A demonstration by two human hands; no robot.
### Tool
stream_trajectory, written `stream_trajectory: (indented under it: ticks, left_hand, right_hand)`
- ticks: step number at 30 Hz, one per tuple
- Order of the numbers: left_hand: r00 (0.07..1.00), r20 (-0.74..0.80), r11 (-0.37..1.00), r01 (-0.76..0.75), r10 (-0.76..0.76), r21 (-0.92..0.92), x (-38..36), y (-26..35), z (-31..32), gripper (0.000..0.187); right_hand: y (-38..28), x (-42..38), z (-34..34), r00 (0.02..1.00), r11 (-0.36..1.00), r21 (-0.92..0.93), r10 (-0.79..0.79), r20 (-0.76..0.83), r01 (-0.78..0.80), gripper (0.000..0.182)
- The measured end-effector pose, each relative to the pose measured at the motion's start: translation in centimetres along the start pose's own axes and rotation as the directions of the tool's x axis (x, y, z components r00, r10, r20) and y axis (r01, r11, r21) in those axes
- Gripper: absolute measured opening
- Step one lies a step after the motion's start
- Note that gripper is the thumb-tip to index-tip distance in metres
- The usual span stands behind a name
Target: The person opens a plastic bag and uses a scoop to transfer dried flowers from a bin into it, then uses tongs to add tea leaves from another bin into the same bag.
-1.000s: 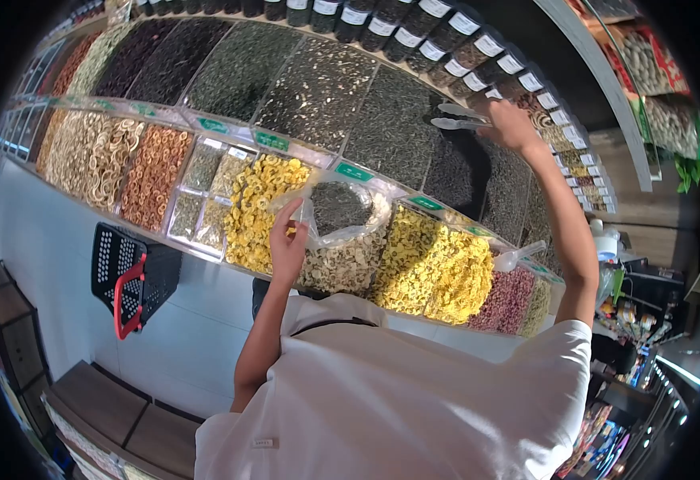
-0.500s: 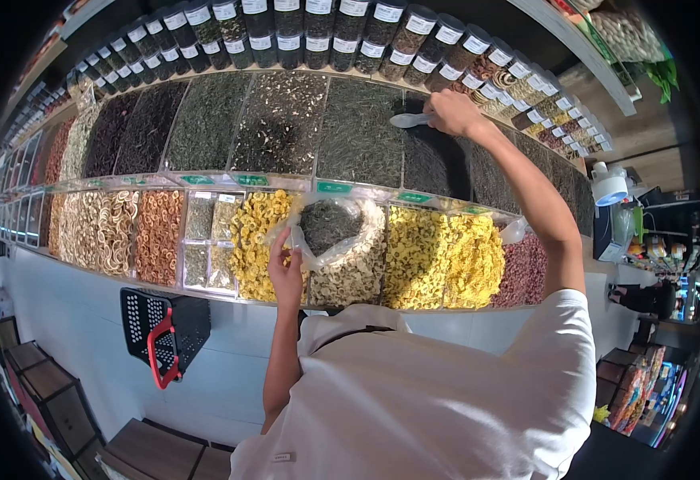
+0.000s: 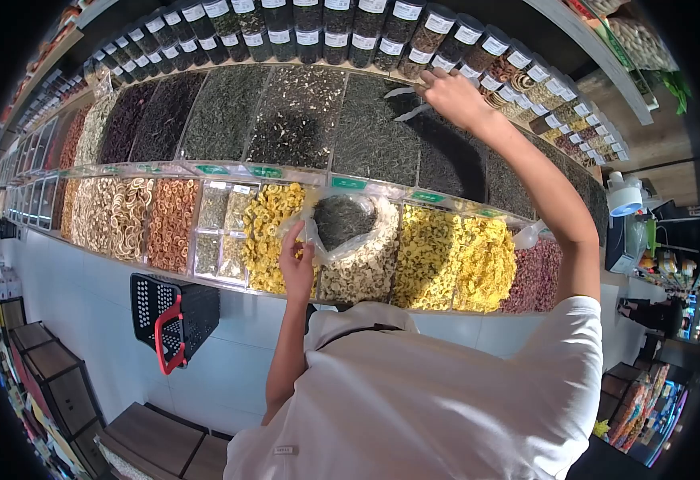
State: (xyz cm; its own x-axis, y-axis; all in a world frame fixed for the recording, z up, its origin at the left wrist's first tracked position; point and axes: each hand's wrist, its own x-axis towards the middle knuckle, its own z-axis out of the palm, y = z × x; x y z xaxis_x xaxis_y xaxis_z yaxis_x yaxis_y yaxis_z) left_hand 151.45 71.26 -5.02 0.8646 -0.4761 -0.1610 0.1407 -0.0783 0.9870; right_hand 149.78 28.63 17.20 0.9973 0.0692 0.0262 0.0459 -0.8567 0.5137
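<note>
My right hand (image 3: 455,98) grips a pale scoop (image 3: 406,116) over the back row of bins. Dark leaves seem to fill its bowl, and its handle is hidden in my fingers. Beneath it lie a bin of grey-green dried leaves (image 3: 375,140) and a darker bin (image 3: 451,164), partly in my arm's shadow. My left hand (image 3: 296,268) pinches the rim of a clear plastic bag (image 3: 327,254). The bag stands with its mouth wide, above the front bins, holding dark dried leaves (image 3: 345,222).
Yellow dried flowers (image 3: 426,256) and pale dried slices (image 3: 358,280) fill front bins. Labelled jars (image 3: 336,40) line the back shelf. Another clear scoop (image 3: 528,235) rests by the pink buds (image 3: 535,272). A black basket with a red handle (image 3: 167,332) stands on the floor.
The scoop has turned in my right hand, and its bowl now looks dark with leaves. My left hand still holds the bag. The whole view has shifted slightly.
</note>
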Motion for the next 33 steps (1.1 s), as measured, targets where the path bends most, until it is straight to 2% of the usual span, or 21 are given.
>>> stream_trajectory:
  ticks: [1, 2, 3, 5, 7, 9, 13, 15, 17, 18, 19, 21, 23, 25, 29, 31, 33]
  left_hand:
    - [1.0, 0.003, 1.0, 0.009, -0.009, -0.004, 0.0, 0.2, 0.1, 0.052]
    - [1.0, -0.007, 1.0, 0.014, -0.014, -0.007, 0.0, 0.3, 0.1, 0.052]
    - [1.0, 0.003, 1.0, 0.019, -0.019, -0.004, -0.1, 0.3, 0.1, 0.052]
    - [1.0, -0.003, 1.0, 0.031, -0.031, -0.004, -0.1, 0.2, 0.0, 0.052]
    - [1.0, -0.018, 0.999, -0.026, 0.025, -0.021, -0.1, 0.1, 0.1, 0.051]
    - [0.999, -0.032, 1.0, -0.02, 0.02, -0.02, -0.3, 0.6, 0.2, 0.051]
    - [1.0, -0.028, 1.0, 0.01, -0.01, -0.004, -0.2, 0.5, 0.3, 0.051]
    - [1.0, -0.028, 1.0, 0.005, -0.006, -0.015, -0.2, 0.8, 0.4, 0.051]
    - [1.0, -0.027, 1.0, -0.004, 0.004, -0.021, -0.2, 0.9, 0.4, 0.05]
    - [1.0, -0.021, 1.0, -0.012, 0.011, -0.028, -0.2, 0.8, 0.4, 0.051]
    - [1.0, -0.015, 0.999, -0.02, 0.02, -0.035, -0.2, 0.8, 0.3, 0.051]
    - [1.0, -0.018, 0.999, -0.022, 0.022, -0.037, -0.3, 0.8, 0.2, 0.051]
    - [1.0, -0.019, 0.999, -0.025, 0.024, -0.037, -0.4, 0.8, 0.1, 0.051]
    - [0.998, -0.016, 0.998, -0.055, 0.055, -0.029, -0.4, 0.8, -0.1, 0.051]
    - [0.998, -0.012, 0.998, -0.057, 0.056, -0.032, -0.4, 1.1, -0.3, 0.05]
    - [0.999, -0.003, 0.998, -0.045, 0.045, -0.044, -0.6, 1.4, -0.2, 0.05]
    - [0.998, 0.001, 0.998, -0.059, 0.059, -0.03, -0.3, 1.0, -0.2, 0.05]
  right_hand:
    - [-0.2, 0.7, 0.2, 0.996, 0.993, -0.096, -0.08, -0.044, 0.076, 0.022]
    - [-0.3, 1.6, 1.5, 0.995, 0.985, -0.137, -0.103, -0.002, 0.102, 0.023]
    - [-0.3, 2.4, 1.9, 0.993, 0.984, -0.134, -0.115, -0.004, 0.114, 0.023]
    - [-0.5, 4.1, 2.7, 0.966, 0.958, -0.149, -0.254, -0.042, 0.246, 0.022]
    - [-0.5, 5.3, 2.8, 0.951, 0.941, -0.147, -0.309, -0.002, 0.305, 0.021]
    - [-0.4, 6.0, 3.0, 0.918, 0.905, -0.157, -0.394, 0.05, 0.397, 0.02]
    - [-0.5, 5.5, 2.8, 0.904, 0.896, -0.141, -0.403, 0.141, 0.421, 0.02]
    - [-0.6, 4.7, 2.5, 0.906, 0.903, -0.114, -0.396, 0.15, 0.414, 0.019]
    - [-0.7, 3.9, 2.6, 0.949, 0.963, -0.004, -0.264, 0.174, 0.269, 0.018]
    - [-0.4, 3.3, 3.0, 0.961, 0.972, 0.077, -0.23, 0.155, 0.22, 0.027]
    - [0.1, 2.8, 3.5, 0.96, 0.971, 0.076, -0.234, 0.154, 0.225, 0.027]
    - [0.8, 2.3, 4.2, 0.953, 0.975, 0.215, -0.109, 0.283, 0.048, 0.037]
    - [0.4, 1.3, 1.5, 0.96, 0.962, 0.271, -0.097, 0.261, 0.024, 0.042]
    - [0.8, 0.3, 0.8, 0.989, 0.928, 0.372, -0.062, 0.136, 0.007, 0.04]
    - [1.3, -1.0, -0.9, 0.995, 0.937, 0.349, -0.021, 0.1, -0.016, 0.041]
    - [0.8, -1.6, -1.8, 0.986, 0.926, 0.362, 0.056, 0.157, -0.11, 0.042]
    - [-0.2, -2.6, -0.4, 0.984, 0.922, 0.369, 0.058, 0.166, -0.116, 0.042]
